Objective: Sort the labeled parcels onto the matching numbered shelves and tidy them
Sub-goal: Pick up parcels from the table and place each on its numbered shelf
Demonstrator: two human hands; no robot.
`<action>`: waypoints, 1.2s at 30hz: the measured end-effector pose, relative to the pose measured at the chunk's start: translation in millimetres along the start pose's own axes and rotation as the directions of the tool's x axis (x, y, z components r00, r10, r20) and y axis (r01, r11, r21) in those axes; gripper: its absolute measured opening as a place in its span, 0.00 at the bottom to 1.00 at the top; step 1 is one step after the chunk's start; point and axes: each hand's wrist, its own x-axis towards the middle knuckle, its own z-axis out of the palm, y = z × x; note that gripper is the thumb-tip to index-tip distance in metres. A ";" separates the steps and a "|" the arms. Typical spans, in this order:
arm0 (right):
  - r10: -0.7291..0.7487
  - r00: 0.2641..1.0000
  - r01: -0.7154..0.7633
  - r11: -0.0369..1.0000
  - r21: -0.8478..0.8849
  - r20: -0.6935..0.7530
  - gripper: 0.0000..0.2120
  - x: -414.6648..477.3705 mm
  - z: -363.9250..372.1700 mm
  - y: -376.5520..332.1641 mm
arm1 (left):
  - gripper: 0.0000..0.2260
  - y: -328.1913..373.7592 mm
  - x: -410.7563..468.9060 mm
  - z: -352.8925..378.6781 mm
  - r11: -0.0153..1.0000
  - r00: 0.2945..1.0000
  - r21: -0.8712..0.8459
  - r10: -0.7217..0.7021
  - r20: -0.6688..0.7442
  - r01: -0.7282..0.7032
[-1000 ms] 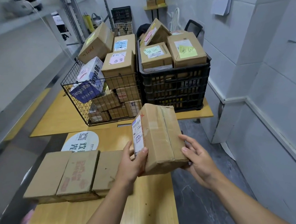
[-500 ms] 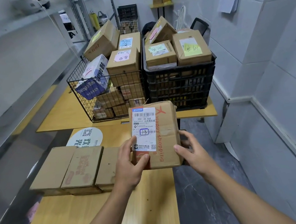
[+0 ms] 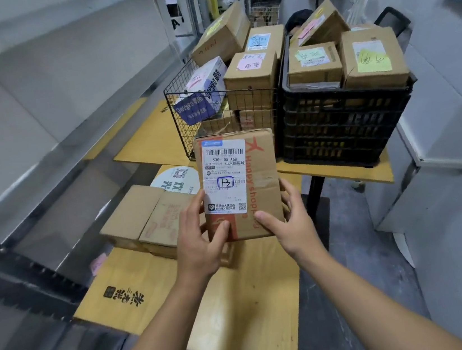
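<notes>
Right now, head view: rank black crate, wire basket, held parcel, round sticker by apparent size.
1. black crate
2. wire basket
3. held parcel, though nearness inflates it
4. round sticker, partly hidden

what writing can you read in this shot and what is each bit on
"530- D5 A68": white label on the parcel.
"山水国际城": same label.
"1-3", handwritten in a blue box: same label; might be "+3".
"Happy shopping": red print on the parcel.
Rest of the label: too small to read.
Sticky notes on the boxes: handwriting unclear.
Black print on the table and the round sticker: upside down, not legible.
</notes>
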 end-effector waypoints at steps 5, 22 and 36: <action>-0.030 0.997 0.022 0.994 0.109 0.077 0.33 1.5 44.2 -12.6 | 0.30 -2.9 -10.1 -48.3 0.998 0.995 0.057 -0.005 -0.095 0.010; -0.122 0.898 0.020 0.971 0.237 0.422 0.32 -96.5 239.5 -65.9 | 0.24 -9.7 -130.3 -309.6 0.700 0.959 0.657 -0.206 -0.192 0.282; -0.287 0.671 0.017 0.928 0.373 0.684 0.32 -272.1 403.3 -153.1 | 0.25 63.5 -312.4 -530.0 0.013 0.769 0.825 -0.369 -0.521 0.565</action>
